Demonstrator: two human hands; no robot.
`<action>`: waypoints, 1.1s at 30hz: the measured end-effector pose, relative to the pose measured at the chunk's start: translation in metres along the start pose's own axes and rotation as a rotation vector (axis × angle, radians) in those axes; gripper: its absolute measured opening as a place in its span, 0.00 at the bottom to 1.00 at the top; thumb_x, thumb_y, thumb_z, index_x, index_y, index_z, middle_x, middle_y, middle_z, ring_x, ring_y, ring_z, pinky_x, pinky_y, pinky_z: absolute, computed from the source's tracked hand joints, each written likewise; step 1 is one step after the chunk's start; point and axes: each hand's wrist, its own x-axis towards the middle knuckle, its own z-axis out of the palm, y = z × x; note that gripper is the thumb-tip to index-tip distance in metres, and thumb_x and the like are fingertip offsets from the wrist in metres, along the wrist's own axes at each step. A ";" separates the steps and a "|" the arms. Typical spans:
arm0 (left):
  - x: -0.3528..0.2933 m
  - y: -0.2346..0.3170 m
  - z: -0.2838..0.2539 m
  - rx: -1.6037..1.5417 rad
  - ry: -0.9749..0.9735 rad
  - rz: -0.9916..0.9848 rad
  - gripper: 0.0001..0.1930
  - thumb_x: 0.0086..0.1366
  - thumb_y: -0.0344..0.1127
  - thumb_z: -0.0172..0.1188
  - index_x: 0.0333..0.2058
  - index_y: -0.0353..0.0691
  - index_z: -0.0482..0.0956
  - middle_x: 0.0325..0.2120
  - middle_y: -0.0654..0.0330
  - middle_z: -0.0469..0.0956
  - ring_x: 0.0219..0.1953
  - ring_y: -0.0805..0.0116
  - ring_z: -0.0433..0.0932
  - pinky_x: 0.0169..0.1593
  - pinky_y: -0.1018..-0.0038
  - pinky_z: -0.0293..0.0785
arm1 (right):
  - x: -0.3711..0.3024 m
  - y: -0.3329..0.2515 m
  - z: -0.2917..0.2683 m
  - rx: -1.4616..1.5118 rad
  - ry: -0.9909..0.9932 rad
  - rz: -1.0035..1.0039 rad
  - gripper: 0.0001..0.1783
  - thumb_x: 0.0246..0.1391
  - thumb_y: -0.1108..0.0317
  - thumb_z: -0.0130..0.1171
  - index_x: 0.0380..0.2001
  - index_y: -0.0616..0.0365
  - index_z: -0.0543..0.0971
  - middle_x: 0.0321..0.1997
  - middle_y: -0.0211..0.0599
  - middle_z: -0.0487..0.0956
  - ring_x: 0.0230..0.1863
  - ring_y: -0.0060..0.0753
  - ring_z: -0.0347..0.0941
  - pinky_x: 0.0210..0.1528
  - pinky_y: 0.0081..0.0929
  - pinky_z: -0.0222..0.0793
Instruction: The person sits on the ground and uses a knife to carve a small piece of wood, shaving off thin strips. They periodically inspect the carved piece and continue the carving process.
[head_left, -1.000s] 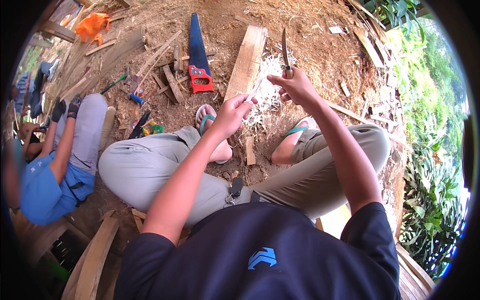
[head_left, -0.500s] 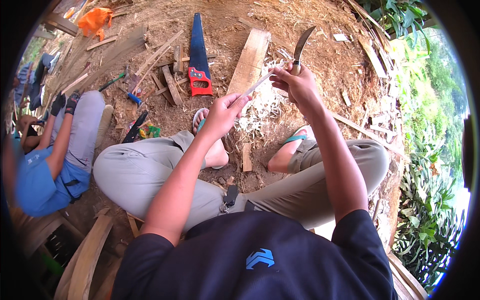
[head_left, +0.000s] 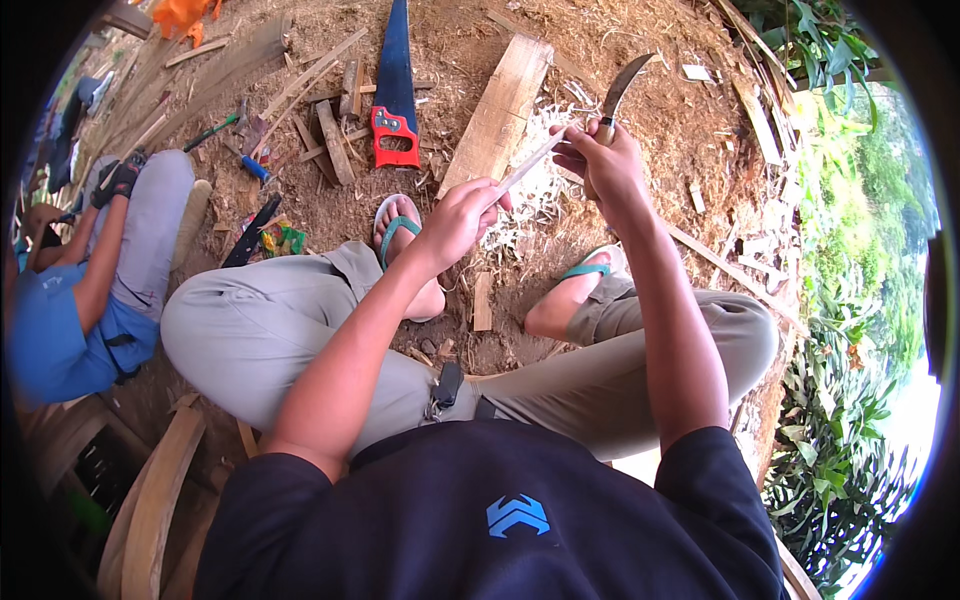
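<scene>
A thin pale strip of wood (head_left: 532,166) is held aslant between the two hands, its near left end closed in the fingers of the left hand (head_left: 462,220). By the right hand (head_left: 608,168) a curved knife (head_left: 625,88) is gripped at the handle, the fingers wrapped round it and the blade pointed far and right. The strip's far end is met at the right fingertips; whether it is pinched there cannot be told. Beneath the strip, the ground is strewn with white shavings (head_left: 540,205). Just left of them a plank (head_left: 500,112) is laid, and farther left a red-handled saw (head_left: 396,90). At the far left, a co-worker in a blue shirt (head_left: 62,335) is seen, dark gloves (head_left: 120,180) worn.
</scene>
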 end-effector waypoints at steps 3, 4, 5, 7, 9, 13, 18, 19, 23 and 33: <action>0.000 -0.006 -0.003 -0.033 -0.051 -0.041 0.15 0.71 0.42 0.37 0.33 0.40 0.69 0.15 0.72 0.57 0.14 0.83 0.53 0.17 0.83 0.52 | -0.001 0.004 0.002 -0.024 0.011 0.056 0.11 0.61 0.71 0.55 0.35 0.58 0.62 0.41 0.50 0.79 0.37 0.35 0.80 0.44 0.30 0.81; 0.001 -0.006 -0.001 -0.053 -0.066 -0.044 0.15 0.71 0.43 0.37 0.33 0.40 0.68 0.14 0.72 0.58 0.14 0.83 0.53 0.17 0.83 0.53 | 0.000 0.006 0.001 -0.026 0.015 0.067 0.11 0.61 0.71 0.55 0.35 0.58 0.62 0.41 0.49 0.79 0.37 0.35 0.80 0.44 0.30 0.81; 0.001 -0.006 0.000 -0.030 -0.061 -0.023 0.15 0.71 0.43 0.36 0.32 0.40 0.68 0.13 0.71 0.58 0.13 0.82 0.53 0.16 0.83 0.53 | 0.001 0.008 0.000 -0.028 0.020 0.077 0.11 0.61 0.71 0.55 0.35 0.58 0.62 0.41 0.49 0.79 0.37 0.35 0.80 0.44 0.31 0.81; 0.000 -0.004 0.001 -0.026 -0.058 -0.033 0.16 0.71 0.43 0.36 0.32 0.40 0.69 0.13 0.72 0.58 0.13 0.82 0.53 0.16 0.83 0.54 | 0.001 0.008 0.000 -0.025 0.033 0.088 0.12 0.60 0.71 0.56 0.35 0.59 0.63 0.41 0.48 0.78 0.38 0.36 0.80 0.44 0.32 0.81; 0.001 -0.004 0.000 -0.004 -0.047 -0.041 0.17 0.71 0.43 0.36 0.33 0.39 0.70 0.14 0.72 0.58 0.13 0.83 0.54 0.16 0.83 0.54 | 0.001 0.008 -0.001 -0.023 0.046 0.066 0.11 0.59 0.72 0.56 0.35 0.60 0.62 0.39 0.51 0.77 0.38 0.41 0.80 0.43 0.34 0.82; 0.002 -0.004 -0.002 0.042 0.017 -0.044 0.17 0.70 0.42 0.36 0.34 0.38 0.72 0.14 0.73 0.58 0.13 0.83 0.53 0.16 0.83 0.53 | 0.001 0.004 0.001 -0.022 0.083 0.069 0.12 0.60 0.71 0.56 0.35 0.59 0.63 0.39 0.46 0.76 0.39 0.37 0.80 0.43 0.31 0.82; 0.006 -0.011 -0.006 -0.032 0.072 -0.027 0.17 0.68 0.41 0.39 0.35 0.35 0.75 0.15 0.74 0.58 0.14 0.84 0.52 0.17 0.82 0.49 | 0.002 0.002 -0.002 0.018 0.111 0.066 0.11 0.61 0.70 0.56 0.37 0.62 0.64 0.39 0.46 0.76 0.39 0.37 0.80 0.43 0.31 0.82; 0.006 -0.011 -0.007 -0.036 0.083 -0.032 0.17 0.67 0.40 0.39 0.35 0.35 0.75 0.15 0.74 0.58 0.14 0.84 0.52 0.17 0.82 0.49 | 0.002 0.002 -0.002 0.035 0.106 0.062 0.11 0.61 0.70 0.56 0.37 0.63 0.64 0.39 0.46 0.76 0.39 0.37 0.80 0.43 0.31 0.82; 0.006 -0.012 -0.005 -0.024 0.086 -0.039 0.13 0.66 0.39 0.39 0.35 0.39 0.71 0.15 0.75 0.55 0.14 0.85 0.51 0.17 0.83 0.49 | 0.003 0.002 -0.004 0.058 0.083 0.049 0.10 0.62 0.70 0.54 0.36 0.63 0.64 0.40 0.50 0.76 0.41 0.41 0.80 0.43 0.32 0.82; 0.008 -0.018 -0.004 -0.038 0.056 -0.025 0.11 0.66 0.38 0.40 0.36 0.40 0.71 0.15 0.74 0.56 0.14 0.84 0.50 0.17 0.83 0.49 | 0.000 -0.001 -0.001 0.053 0.057 0.013 0.11 0.59 0.73 0.56 0.33 0.57 0.62 0.40 0.54 0.77 0.41 0.44 0.80 0.44 0.34 0.81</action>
